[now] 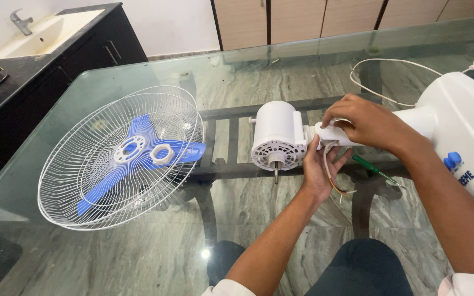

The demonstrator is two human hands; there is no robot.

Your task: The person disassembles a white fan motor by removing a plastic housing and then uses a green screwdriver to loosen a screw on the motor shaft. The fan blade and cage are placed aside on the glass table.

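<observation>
Both grips pinch the white plastic fan neck (330, 133): my left hand (319, 170) beneath, right hand (371, 123) above. Blue blade (138, 156) already off, wires exposed.

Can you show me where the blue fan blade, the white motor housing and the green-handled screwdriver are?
blue fan blade (101, 187): head view, on its lower left vane, inside the wire guard.
white motor housing (274, 127): head view, on its smooth top casing.
green-handled screwdriver (366, 165): head view, on its green handle.
</observation>
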